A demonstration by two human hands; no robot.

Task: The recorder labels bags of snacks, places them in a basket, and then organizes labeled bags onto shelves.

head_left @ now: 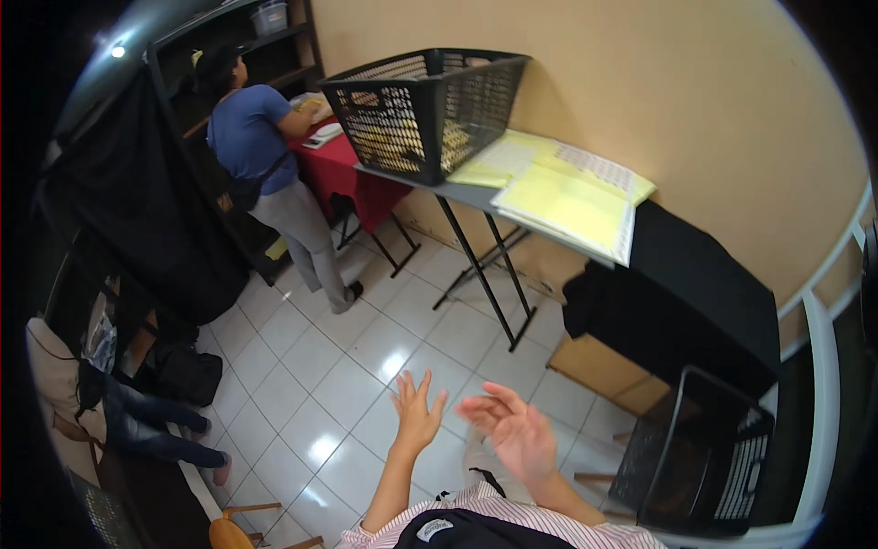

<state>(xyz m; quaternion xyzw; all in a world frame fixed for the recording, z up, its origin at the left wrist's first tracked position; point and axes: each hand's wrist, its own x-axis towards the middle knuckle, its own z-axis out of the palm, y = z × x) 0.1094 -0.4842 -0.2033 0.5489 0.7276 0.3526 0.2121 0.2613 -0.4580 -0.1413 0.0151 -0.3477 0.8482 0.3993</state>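
Both of my hands hang in the air over the tiled floor, low in the middle of the head view, and hold nothing. My left hand (418, 416) has its fingers spread apart. Just to its right, my right hand (517, 435) turns its palm up with the fingers loosely stretched out. The two hands stay apart from each other and touch no object. Beyond them stands a narrow folding table (425, 186), carrying a black plastic basket (393, 128) and a pile of yellow and white papers (572, 201).
A black cloth (695, 284) covers a box at right, near a black crate (695, 457). A person in blue (251, 137) works at a red-covered table (334, 169). At left sits a person in jeans (146, 421). A wooden stool (233, 531) is low left.
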